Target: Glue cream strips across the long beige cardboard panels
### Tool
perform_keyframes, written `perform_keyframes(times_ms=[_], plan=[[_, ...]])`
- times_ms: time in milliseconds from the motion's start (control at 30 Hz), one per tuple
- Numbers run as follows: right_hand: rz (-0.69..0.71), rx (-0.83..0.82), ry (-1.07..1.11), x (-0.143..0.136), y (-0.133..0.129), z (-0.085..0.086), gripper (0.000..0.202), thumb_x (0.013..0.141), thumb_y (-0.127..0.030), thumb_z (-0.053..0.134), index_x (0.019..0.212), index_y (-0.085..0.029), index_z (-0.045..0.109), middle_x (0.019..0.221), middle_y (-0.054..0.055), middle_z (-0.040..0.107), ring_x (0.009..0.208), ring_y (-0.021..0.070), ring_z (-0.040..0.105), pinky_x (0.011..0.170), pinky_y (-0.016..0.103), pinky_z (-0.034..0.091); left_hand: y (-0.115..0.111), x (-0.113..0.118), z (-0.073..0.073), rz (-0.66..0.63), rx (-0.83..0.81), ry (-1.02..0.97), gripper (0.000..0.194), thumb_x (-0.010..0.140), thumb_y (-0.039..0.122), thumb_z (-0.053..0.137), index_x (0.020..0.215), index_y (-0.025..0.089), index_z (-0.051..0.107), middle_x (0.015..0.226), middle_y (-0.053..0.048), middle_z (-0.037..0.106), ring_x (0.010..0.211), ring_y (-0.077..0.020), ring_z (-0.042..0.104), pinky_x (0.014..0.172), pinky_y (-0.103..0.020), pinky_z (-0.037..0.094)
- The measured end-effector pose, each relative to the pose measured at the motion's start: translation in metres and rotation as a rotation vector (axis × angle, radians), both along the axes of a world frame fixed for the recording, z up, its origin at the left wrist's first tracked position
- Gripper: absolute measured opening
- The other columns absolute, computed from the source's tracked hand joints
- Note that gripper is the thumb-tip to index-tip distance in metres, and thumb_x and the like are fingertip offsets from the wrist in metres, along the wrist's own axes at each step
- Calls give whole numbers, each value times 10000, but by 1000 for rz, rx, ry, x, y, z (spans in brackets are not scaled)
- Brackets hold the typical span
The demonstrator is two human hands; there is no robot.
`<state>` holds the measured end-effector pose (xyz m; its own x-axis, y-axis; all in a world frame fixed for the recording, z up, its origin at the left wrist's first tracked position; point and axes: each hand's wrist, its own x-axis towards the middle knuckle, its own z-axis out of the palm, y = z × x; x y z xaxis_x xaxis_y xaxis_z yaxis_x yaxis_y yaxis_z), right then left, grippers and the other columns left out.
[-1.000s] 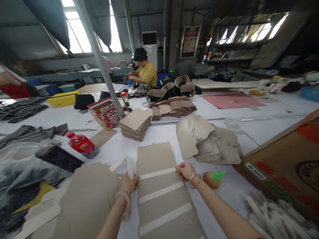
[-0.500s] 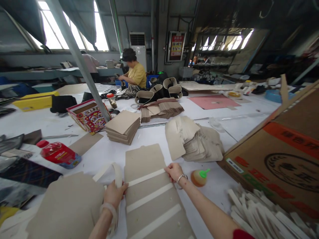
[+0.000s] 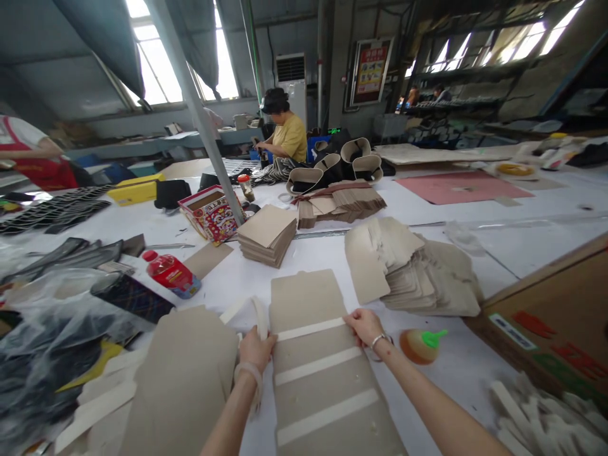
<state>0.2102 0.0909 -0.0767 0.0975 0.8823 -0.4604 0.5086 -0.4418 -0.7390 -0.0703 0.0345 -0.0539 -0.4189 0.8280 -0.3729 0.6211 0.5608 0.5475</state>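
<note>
The top white strip lies across a row of overlapping grey-beige card pieces, directly in front of the person, with more pale bands crossing the row nearer the body. At its left end is the left hand, nearly closed, its thumb and fingers drawn in on the strip, while a looped pale band rises beside the knuckles. At the other end the right hand is nearly closed too, its fingertips gathered on the strip. Just beside the right wrist, on the white table, is a glue-coloured bottle (its nozzle is bright green). Large card sheets lie left of the left forearm; a fanned card pile sits beyond the right hand, near a brown carton, with loose pale strips below it. Farther off are a neat tan stack, a red bottle on its side, a pink sheet and a co-worker in yellow.
</note>
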Motion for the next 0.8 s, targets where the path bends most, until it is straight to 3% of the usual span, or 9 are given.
perform_keyframes(times_ms=[233,433,567,667,800], plan=[[32,38,-130,-1,-2,2,181,763,-299,521,627,-190,472,430,-47,533,304,91,488,307,174,300,1,1,-1,-67,1,109,162,717,321,526,789,176,540,696,-65,665,652,-174,636,597,-245,445],[102,174,-390,-8,2,16,46,700,-196,579,672,-193,543,699,37,645,711,171,618,559,217,397,0,8,5,-150,13,246,189,726,309,499,864,184,526,818,-112,665,824,-240,627,704,-298,423],[190,176,-492,-22,6,27,89,724,-132,524,743,-178,598,793,114,664,809,225,625,642,278,415,0,15,11,-186,-2,288,177,730,249,459,886,191,521,781,-109,665,790,-239,630,672,-293,414],[228,141,-527,-35,6,34,139,719,-258,571,770,-140,624,823,181,663,814,281,631,645,320,442,-1,17,12,-186,-13,299,173,736,251,451,880,188,521,788,-118,665,780,-240,631,658,-291,412],[225,112,-583,-52,3,36,559,583,-535,653,937,-105,603,939,208,640,860,320,620,686,370,477,-3,16,7,-177,-23,291,180,762,279,435,890,186,521,780,-114,663,771,-234,632,660,-290,416]])
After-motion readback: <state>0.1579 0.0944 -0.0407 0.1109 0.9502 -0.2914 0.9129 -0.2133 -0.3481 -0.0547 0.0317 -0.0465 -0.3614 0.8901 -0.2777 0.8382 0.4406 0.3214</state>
